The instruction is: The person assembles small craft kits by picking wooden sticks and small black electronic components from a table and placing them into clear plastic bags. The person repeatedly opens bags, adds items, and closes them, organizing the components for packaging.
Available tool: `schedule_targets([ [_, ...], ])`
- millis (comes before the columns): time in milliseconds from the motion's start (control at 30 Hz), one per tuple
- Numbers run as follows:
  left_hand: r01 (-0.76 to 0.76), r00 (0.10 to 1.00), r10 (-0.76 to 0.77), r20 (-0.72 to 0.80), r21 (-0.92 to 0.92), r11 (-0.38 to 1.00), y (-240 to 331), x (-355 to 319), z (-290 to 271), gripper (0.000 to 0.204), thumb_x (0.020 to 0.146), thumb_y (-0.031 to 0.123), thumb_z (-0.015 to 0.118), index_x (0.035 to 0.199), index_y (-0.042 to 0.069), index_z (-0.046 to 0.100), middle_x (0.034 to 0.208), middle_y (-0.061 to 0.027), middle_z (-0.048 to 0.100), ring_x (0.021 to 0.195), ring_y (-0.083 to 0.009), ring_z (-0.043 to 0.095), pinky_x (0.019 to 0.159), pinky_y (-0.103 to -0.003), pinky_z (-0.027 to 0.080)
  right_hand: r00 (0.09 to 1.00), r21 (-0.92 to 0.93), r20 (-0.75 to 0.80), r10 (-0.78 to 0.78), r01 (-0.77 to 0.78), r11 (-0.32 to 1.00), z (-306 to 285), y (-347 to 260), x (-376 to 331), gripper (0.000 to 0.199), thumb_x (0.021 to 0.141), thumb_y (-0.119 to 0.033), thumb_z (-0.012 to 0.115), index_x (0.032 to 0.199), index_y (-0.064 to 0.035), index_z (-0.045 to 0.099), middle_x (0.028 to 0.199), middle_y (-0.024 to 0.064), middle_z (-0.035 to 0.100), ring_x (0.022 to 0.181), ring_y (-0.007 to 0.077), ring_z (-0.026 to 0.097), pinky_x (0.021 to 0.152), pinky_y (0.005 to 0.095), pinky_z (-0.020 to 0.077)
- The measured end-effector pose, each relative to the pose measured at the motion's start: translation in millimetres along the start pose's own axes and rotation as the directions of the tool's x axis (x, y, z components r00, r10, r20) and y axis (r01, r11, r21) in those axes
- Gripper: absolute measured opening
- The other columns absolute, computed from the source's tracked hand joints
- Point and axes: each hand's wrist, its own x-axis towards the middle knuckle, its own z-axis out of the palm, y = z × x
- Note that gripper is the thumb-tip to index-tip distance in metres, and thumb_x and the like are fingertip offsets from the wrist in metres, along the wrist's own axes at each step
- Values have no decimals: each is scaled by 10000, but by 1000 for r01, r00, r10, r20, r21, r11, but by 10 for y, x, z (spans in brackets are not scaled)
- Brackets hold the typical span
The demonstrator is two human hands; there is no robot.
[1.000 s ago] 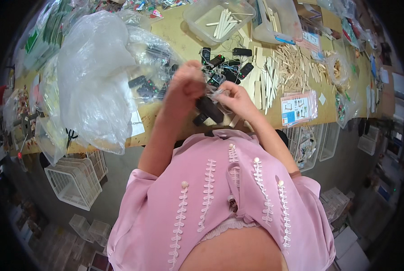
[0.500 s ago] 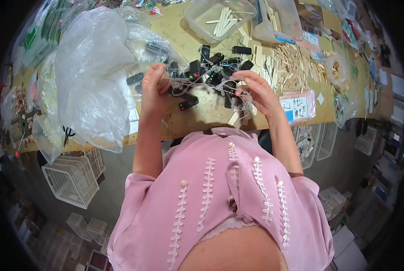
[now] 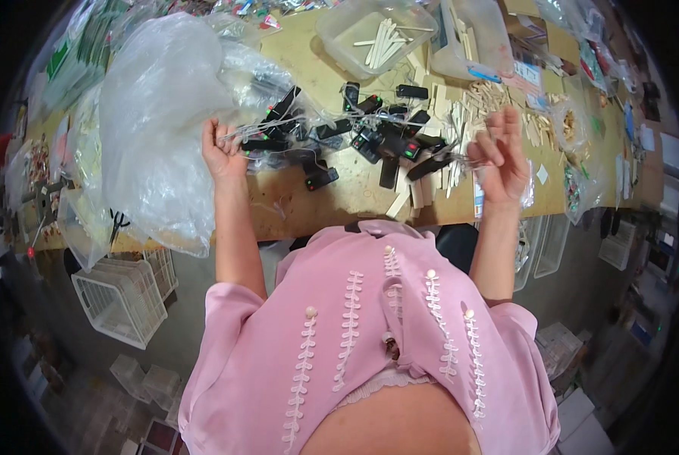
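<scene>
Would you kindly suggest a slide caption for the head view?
Left hand and right hand hold wires, black boxes between them.

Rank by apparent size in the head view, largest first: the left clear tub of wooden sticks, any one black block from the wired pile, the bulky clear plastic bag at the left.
1. Clear plastic bag
2. Clear tub
3. Black block, far smaller than both

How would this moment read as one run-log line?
left hand: holding wires | right hand: holding wires | black boxes: clustered between hands | wooden sticks: some in tub
</scene>
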Motion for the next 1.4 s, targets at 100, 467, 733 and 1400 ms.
schedule_targets([
  [100,25,992,-18,-121,58,998,-25,-6,-218,173,1030,212,607,919,79,607,582,56,325,478,-67,249,398,-237,197,996,163,75,-56,43,986,220,-263,-63,406,987,-127,660,1388,-115,598,1264,66,657,764,98,462,645,258,407],
  [467,199,837,-342,427,344,918,-381,-567,915,159,1047,187,563,1136,62,600,635,88,338,505,-29,270,440,-212,211,996,-68,17,84,-83,994,555,156,126,298,969,-76,635,1259,-6,633,1115,135,691,914,182,633,724,294,505],
  [733,110,797,-448,406,632,767,-591,-659,1151,156,1056,189,539,1150,73,586,631,84,342,535,-27,293,500,-212,231,972,-649,-172,158,-233,725,427,789,9,241,976,-34,647,1211,-15,694,1190,75,716,1121,142,661,949,285,513],
  [1400,-309,923,-217,318,948,74,-760,-434,225,134,978,158,700,942,31,676,735,70,592,647,-11,481,585,-198,401,851,-407,-308,425,-522,750,-3,958,91,112,986,-154,662,961,-48,687,760,-29,623,581,26,456,542,192,351],
])
